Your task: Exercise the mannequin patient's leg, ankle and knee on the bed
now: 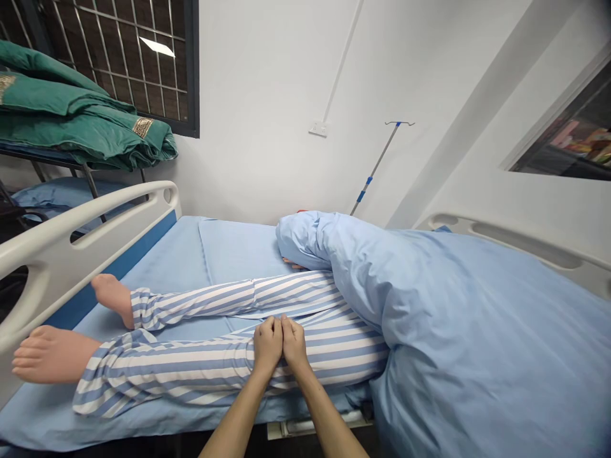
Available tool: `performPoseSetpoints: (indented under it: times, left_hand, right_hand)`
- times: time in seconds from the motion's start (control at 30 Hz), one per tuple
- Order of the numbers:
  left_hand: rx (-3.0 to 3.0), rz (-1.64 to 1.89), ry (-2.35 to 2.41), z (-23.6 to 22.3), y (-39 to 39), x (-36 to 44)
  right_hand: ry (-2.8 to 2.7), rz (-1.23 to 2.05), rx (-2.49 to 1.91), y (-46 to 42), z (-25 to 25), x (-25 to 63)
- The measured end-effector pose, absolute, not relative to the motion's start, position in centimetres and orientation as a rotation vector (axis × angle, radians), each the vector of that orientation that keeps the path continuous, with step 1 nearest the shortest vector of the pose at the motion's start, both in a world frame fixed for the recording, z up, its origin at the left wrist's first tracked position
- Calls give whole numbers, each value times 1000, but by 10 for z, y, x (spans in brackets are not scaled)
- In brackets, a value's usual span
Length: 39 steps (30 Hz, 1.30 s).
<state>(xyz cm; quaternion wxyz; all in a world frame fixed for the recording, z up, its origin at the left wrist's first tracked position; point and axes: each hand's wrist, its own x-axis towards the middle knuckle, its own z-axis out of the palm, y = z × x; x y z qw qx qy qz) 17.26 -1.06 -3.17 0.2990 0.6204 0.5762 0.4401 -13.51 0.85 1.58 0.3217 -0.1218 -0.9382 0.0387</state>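
A manikin in blue-and-white striped pyjama trousers (pixel 200 366) lies on a hospital bed, bare feet (pixel 50 353) toward the left. My left hand (pixel 267 346) and my right hand (pixel 294 345) rest side by side on the near thigh, fingers curled down over the striped fabric and touching each other. A light blue duvet (pixel 453 318) covers the manikin's upper body to the right of my hands.
White bed rails stand at the left (pixel 71 229) and the far right (pixel 515 238). The light blue sheet (pixel 224 251) lies under the legs. Folded green blankets (pixel 81 114) sit on a rack at upper left. An IV pole (pixel 377 165) leans by the wall.
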Motion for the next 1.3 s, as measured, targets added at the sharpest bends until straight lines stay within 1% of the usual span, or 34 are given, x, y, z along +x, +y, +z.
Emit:
performPoseSetpoints:
  times: [0.03, 0.07, 0.13, 0.17, 0.23, 0.3, 0.43, 0.53, 0.67, 0.83, 1.0, 1.17, 1.3]
  left_hand:
    - [1686, 1147, 1545, -32, -11, 172]
    - [1717, 1128, 1557, -31, -12, 171]
    - [1749, 1101, 1575, -32, -12, 170]
    - [1755, 1094, 1584, -32, -12, 169]
    - [1770, 1091, 1594, -34, -10, 168]
    - [1794, 1090, 1590, -36, -10, 167]
    - [1864, 1034, 1579, -36, -12, 166]
    - [1905, 967, 1653, -31, -15, 166]
    - [1977, 889, 1730, -26, -19, 166]
    - [2075, 787, 1785, -25, -24, 166]
    - [2018, 762, 1832, -24, -24, 167]
    - [1853, 905, 1773, -18, -20, 171]
    - [1594, 1177, 1569, -13, -18, 180]
  right_hand:
    - [-2419, 140, -390, -1, 21, -111]
    - [-2275, 226, -638, -12, 26, -79]
    - [-1785, 292, -1166, -32, 29, -2]
    - [-1683, 277, -1250, -39, 28, 38]
    - [-1598, 253, -1313, -45, 22, 108]
    - [-1555, 248, -1344, -42, 14, 155]
    - [-1525, 292, -1395, -29, -2, 210]
    - [-1545, 388, -1430, -24, -12, 245]
    - [-1470, 379, -1479, -25, -24, 267]
    - [-1477, 364, -1477, -28, -28, 262]
    - [-1436, 366, -1436, -29, -29, 267]
    - [-1414, 363, -1437, -29, -27, 267]
    - [-1404, 388, -1446, -27, -26, 265]
